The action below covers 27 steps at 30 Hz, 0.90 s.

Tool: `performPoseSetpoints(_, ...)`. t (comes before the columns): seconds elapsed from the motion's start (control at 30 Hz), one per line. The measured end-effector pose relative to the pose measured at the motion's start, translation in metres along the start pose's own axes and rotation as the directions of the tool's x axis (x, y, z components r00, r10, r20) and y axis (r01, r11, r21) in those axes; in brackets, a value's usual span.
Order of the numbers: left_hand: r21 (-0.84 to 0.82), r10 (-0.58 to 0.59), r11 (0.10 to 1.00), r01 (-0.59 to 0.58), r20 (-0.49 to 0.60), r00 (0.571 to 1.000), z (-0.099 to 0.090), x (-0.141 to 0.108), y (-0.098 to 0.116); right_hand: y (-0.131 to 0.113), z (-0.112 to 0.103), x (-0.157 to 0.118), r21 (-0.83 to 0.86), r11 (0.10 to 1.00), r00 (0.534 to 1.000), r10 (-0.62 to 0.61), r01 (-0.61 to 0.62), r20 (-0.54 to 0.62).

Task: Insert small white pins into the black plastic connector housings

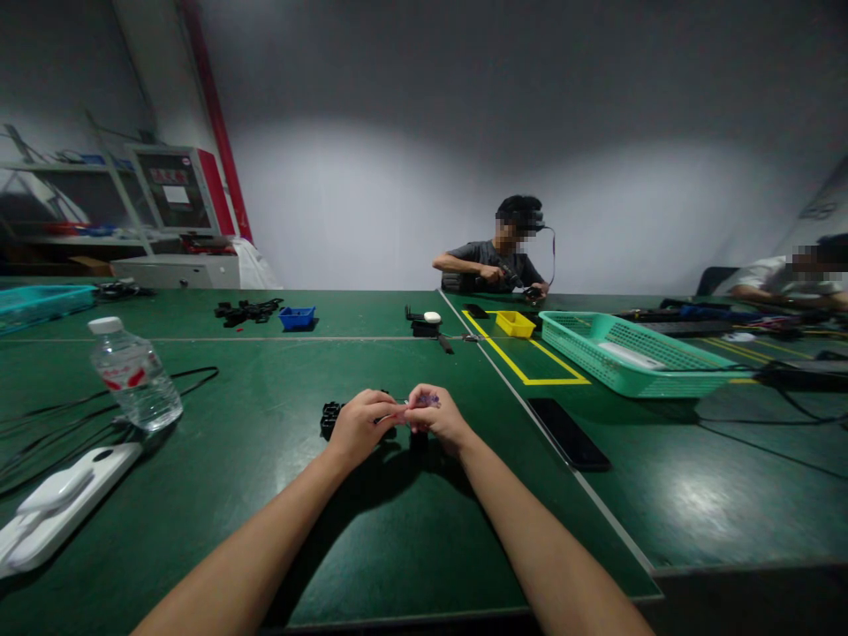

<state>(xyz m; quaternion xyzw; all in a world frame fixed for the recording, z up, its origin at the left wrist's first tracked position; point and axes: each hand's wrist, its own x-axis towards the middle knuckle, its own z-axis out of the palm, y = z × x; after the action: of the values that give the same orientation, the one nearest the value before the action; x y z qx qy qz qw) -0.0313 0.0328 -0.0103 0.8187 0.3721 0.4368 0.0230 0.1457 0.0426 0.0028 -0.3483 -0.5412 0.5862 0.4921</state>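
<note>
Over the green table, my left hand (363,426) and my right hand (438,419) meet at the fingertips. The fingers of both are closed in a pinch, and whatever they grip is small and mostly hidden. A purplish patch (429,401) shows at my right fingers; I cannot tell what it is. Just left of my left hand lies a cluster of black parts (329,419), partly covered by that hand. Something black (418,440) also shows below my right hand, too dark to name.
A phone (570,433) and a green basket (636,358) lie to the right. At left stand a water bottle (136,375) and a white power strip (72,503) among cables. Farther back are a blue tray (297,319), black parts (246,311) and a yellow tray (515,324). Two people sit beyond.
</note>
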Motion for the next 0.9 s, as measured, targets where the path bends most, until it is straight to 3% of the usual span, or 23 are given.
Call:
performPoseSetpoints(0.57, 0.012, -0.031, 0.999, 0.031, -0.009, 0.999, -0.003, 0.001, 0.002, -0.003, -0.001, -0.001, -0.003, 1.000, 0.999, 0.020, -0.020, 0.034)
performPoseSetpoints(0.77, -0.005, -0.102, 0.995, 0.102, -0.072, 0.992, -0.006, 0.003, 0.004, -0.001, -0.001, 0.007, -0.003, 1.000, 0.994, -0.031, 0.031, -0.105)
performPoseSetpoints(0.9, -0.034, -0.236, 0.972, 0.234, -0.095, 0.967, -0.007, 0.003, -0.002, -0.002, -0.003, 0.010, 0.038, 0.998, 0.978, -0.050, 0.059, -0.202)
